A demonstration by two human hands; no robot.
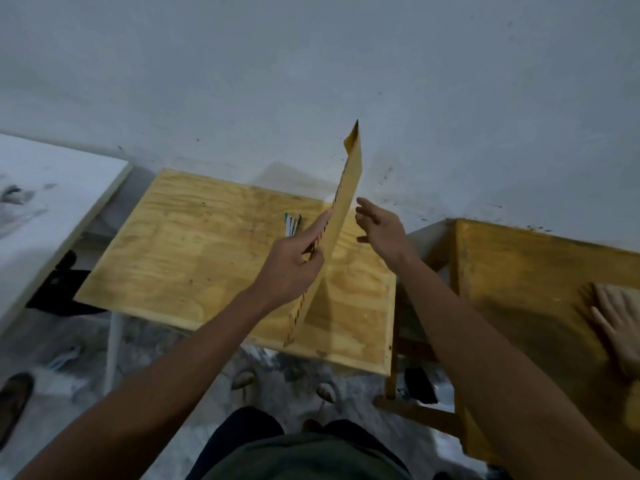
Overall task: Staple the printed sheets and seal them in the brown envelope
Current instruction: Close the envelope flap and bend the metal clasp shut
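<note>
My left hand [291, 268] grips a brown envelope [341, 216] with a red-and-dark striped border. The envelope stands almost edge-on above the small plywood table [207, 258], its top corner pointing up toward the wall. My right hand [381, 230] hovers just right of the envelope, fingers spread, holding nothing and apart from the paper. The envelope's top flap looks folded at the tip. Printed sheets do not show outside the envelope; I cannot tell whether any are inside. No stapler is clearly visible.
A small green-and-white object [292, 224] lies on the plywood table behind my left hand. A second wooden table [519, 271] stands at the right with another person's hand [616, 323] resting on it. A white board [52, 202] lies at the left. The wall is close behind.
</note>
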